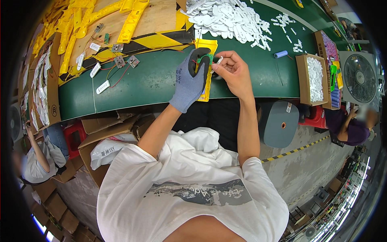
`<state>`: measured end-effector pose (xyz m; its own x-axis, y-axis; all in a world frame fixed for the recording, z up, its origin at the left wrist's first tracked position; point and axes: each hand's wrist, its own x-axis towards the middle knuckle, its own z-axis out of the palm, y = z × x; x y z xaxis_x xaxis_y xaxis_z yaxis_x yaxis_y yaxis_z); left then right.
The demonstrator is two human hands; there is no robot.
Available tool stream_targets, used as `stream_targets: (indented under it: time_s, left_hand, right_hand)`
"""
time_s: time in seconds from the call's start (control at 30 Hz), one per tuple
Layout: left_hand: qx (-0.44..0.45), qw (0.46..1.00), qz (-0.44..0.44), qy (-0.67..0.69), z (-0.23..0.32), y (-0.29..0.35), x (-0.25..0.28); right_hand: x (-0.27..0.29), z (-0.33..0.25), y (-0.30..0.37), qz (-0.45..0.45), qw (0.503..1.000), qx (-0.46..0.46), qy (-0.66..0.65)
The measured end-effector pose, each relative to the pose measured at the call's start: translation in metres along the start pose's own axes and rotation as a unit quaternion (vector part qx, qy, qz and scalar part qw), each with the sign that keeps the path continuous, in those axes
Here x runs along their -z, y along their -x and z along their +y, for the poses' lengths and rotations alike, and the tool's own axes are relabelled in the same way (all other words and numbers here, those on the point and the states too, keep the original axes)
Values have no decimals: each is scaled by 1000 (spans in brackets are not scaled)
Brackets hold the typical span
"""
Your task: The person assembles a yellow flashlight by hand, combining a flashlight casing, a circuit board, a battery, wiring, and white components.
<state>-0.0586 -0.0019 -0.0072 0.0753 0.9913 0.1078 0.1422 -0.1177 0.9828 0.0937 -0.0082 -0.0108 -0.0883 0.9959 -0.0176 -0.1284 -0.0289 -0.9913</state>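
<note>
My left hand [186, 82], in a blue-grey work glove with dark fingertips, curls its thumb and fingers round a small green circuit board [205, 58]. Under the board is a long yellow plastic shell [208, 43], which lies near the bench's front edge, partly covered by the glove. Close on the right, my bare right hand [238, 76] pinches a small white plastic piece [219, 60] between thumb and fingers, beside the board. Part of that piece is hidden by the fingers, and I cannot tell whether it touches the board.
White plastic pieces [227, 20] are heaped on the green bench. At left, wired boards [119, 61] and yellow shells [133, 22] lie on and by a wooden board with striped edging. A blue cylindrical cell [280, 54], a carton of white parts [304, 80] and a fan [360, 78] are right.
</note>
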Motion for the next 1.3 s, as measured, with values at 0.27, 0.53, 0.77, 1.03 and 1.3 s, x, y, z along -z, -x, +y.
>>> stream_targets:
  time_s: [0.27,0.53,0.77,1.03,1.3]
  left_hand:
    - [-17,999,28,10,-4,2,-3]
    - [-56,997,43,-12,-6,0,-8]
    - [-39,999,31,11,-6,2,-4]
    - [-39,999,17,7,-3,-1,-4]
    - [-48,998,18,32,-3,10,-3]
  right_hand:
    - [-22,7,12,92,994,51,-10]
    - [-29,9,17,107,993,40,-13]
    - [-39,9,21,137,985,75,78]
    - [-40,13,21,152,984,93,5]
    - [-43,18,28,152,984,87,-16]
